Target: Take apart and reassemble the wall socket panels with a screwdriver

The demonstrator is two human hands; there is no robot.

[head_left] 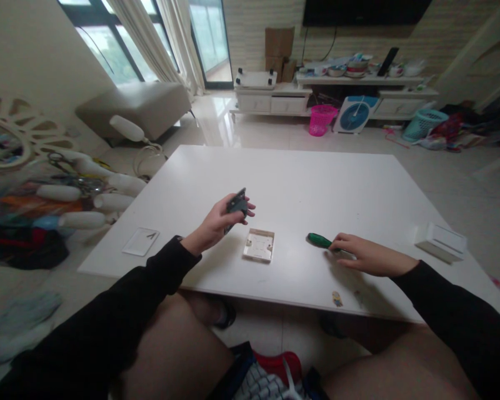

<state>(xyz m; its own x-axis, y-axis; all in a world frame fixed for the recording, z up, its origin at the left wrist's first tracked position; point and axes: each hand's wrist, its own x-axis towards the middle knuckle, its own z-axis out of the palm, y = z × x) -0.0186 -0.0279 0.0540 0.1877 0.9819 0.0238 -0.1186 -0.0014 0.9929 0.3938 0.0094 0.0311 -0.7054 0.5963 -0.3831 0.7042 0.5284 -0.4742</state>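
Observation:
My left hand (211, 223) is raised over the table, fingers closed around a dark grey wall switch or socket body (237, 205), tilted on edge. Just below and to its right lies a white square wall mounting box (259, 246), its hollow side up. On the right, a screwdriver with a green handle (319, 240) rests on the tabletop, handle pointing away to the left. My right hand (354, 253) has its fingers on the screwdriver's shaft end, which they partly hide. Far left lies a white cover plate (140, 242) with small dark screws on it.
The white table (300, 183) has its near edge against my lap. A white box (440, 242) stands by its right edge. A small cartoon sticker (337, 299) is near the front. Beyond are a pink basket (321, 119) and a blue fan (355, 115) on the floor.

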